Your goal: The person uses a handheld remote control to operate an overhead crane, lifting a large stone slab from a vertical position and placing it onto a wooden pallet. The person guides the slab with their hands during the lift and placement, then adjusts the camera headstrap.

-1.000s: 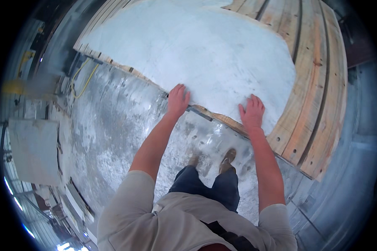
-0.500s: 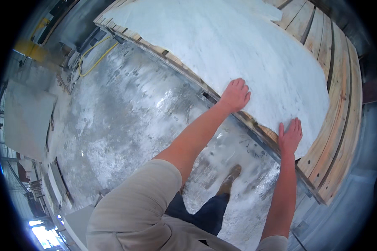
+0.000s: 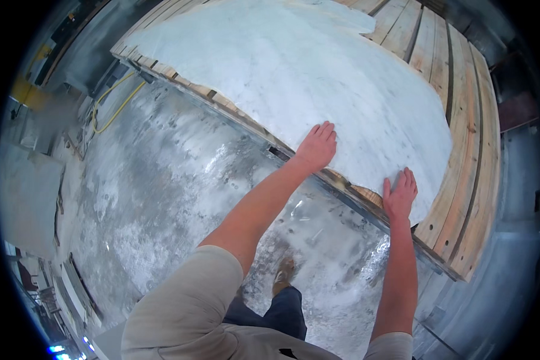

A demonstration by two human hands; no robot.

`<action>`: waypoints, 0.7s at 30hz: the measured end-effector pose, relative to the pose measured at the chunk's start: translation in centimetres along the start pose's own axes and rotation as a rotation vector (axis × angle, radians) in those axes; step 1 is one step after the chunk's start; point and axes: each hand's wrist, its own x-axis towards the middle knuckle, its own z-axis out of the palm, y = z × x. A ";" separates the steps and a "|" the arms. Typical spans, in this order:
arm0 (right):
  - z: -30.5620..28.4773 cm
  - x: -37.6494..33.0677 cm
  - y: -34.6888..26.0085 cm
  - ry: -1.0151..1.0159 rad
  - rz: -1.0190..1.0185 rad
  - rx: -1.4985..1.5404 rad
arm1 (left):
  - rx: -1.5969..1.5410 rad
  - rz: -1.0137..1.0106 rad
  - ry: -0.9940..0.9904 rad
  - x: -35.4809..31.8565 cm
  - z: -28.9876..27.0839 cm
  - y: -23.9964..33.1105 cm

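A large pale stone slab (image 3: 270,66), white-grey with faint veining and an irregular outline, lies flat on a table of wooden planks (image 3: 462,162). My left hand (image 3: 317,147) rests on the slab near its close edge, palm down, with the fingers laid forward on the surface. Further right, my right hand (image 3: 400,197) lies at the slab's near right edge, fingers stretched out over the stone and thumb apart. Neither hand is wrapped round anything. The undersides of both palms are hidden.
The grey floor (image 3: 162,198) looks wet and blotchy. A yellow hose (image 3: 119,113) loops by the table's far left corner. Another grey slab (image 3: 30,198) leans at the left, with stacked offcuts (image 3: 75,288) below it. My boot (image 3: 283,275) stands beside the table.
The slab and table have shifted left in view as my head moved. My left hand's fingers look more extended on the stone. My right hand keeps its place at the edge; my foot has moved.
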 end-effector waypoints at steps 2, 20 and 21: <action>0.2 -0.1 0.3 0.041 -0.033 -0.024 | -0.010 0.037 0.035 -0.2 0.2 -0.1; 2.0 2.2 3.5 0.043 -0.011 -0.112 | -0.139 -0.016 -0.118 2.4 2.3 0.4; 1.3 2.3 3.1 0.032 -0.012 -0.102 | -0.066 0.029 -0.018 2.0 2.1 0.4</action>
